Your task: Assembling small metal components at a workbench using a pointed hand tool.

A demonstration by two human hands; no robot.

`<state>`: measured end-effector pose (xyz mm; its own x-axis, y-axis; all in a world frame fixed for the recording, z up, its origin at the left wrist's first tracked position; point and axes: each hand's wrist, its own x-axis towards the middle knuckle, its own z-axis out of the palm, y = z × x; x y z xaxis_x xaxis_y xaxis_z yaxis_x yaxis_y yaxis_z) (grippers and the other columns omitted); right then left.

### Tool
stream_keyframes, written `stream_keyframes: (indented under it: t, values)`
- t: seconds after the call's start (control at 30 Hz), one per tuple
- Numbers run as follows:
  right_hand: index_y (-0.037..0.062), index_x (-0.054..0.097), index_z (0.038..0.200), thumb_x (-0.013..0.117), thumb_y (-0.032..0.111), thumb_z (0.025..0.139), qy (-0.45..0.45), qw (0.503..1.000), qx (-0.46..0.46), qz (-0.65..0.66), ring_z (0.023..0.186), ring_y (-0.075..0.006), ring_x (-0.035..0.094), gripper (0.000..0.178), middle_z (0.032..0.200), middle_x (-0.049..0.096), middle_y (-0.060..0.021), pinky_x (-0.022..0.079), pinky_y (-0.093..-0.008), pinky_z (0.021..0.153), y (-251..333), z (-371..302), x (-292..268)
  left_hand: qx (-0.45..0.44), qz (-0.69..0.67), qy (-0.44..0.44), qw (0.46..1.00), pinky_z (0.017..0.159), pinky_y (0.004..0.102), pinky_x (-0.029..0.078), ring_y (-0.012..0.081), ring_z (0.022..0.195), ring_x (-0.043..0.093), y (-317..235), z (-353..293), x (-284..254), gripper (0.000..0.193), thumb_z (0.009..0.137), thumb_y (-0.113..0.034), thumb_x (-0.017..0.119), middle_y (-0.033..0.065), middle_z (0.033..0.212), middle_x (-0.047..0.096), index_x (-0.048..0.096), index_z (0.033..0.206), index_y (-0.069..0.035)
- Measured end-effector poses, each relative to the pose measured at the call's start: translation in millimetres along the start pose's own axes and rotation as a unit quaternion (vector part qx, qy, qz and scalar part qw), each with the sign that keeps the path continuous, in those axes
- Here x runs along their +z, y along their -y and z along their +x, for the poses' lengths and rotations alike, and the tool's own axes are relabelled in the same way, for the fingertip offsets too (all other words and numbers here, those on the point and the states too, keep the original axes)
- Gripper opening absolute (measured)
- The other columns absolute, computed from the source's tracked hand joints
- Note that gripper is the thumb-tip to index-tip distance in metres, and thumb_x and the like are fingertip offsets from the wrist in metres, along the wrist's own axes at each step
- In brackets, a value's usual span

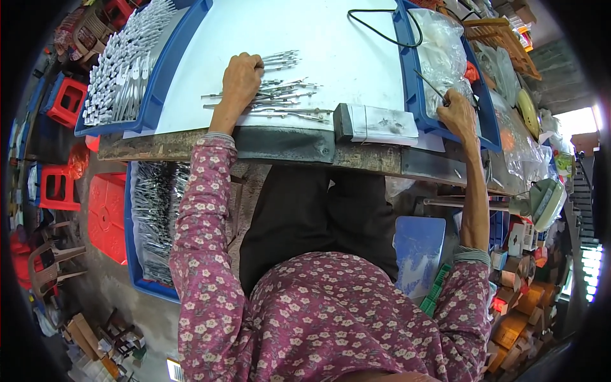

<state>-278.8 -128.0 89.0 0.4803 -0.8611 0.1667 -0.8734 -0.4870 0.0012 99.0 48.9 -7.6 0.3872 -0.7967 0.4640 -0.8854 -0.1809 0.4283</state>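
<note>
My left hand (243, 77) is closed over the white work surface (344, 57), its fingertips pinched at the near ends of a small bunch of slim silver metal pieces (281, 60). Below and beside that wrist lies a loose heap of similar long metal pieces (280, 95). At the right, my right hand (457, 113) grips a thin, dark, rod-like tool (430, 86) whose end points up and left over the blue tray (410, 76). The fingers hide the tool's other end. Between the hands sits a dark block (342, 123) beside a banded white pack (382, 123).
A blue tray (153, 95) at left holds many silver pieces with white ends. Another blue bin (137, 254) of metal pieces stands below the table's edge. Clear plastic bags (439, 44) fill the right tray. A black cord loop (375, 11) lies at the back; red stools (63, 102) stand left.
</note>
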Motion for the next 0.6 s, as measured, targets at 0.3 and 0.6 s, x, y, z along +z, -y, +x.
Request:
stream_keyframes:
  t: [0.3,0.6]
  values:
    - [-0.0007,0.056,0.081,0.056,0.017,0.063,-0.001,0.999,-0.001,0.05,0.077,-0.0391,0.059,0.024,0.077,0.06,-0.0231,0.044,-0.0437,0.068,-2,-5,-7,0.008,0.048,-0.016,0.999,0.075,0.0392,0.046,0.0297,0.085,0.054,3,3,3,0.011,0.075,-0.008,0.061,0.013,0.082,0.056,0.063,0.085,-0.005]
    - [-0.0031,0.057,0.076,0.056,0.019,0.065,0.019,0.99,-0.02,0.139,0.063,-0.0273,0.056,0.025,0.064,0.054,-0.0156,0.042,-0.0365,0.061,-21,-2,-1,-0.008,-0.056,0.087,0.995,0.079,0.0367,0.044,0.0277,0.083,0.056,8,-15,-39,0.017,0.076,-0.012,0.059,0.0149,0.086,0.06,0.066,0.087,-0.001]
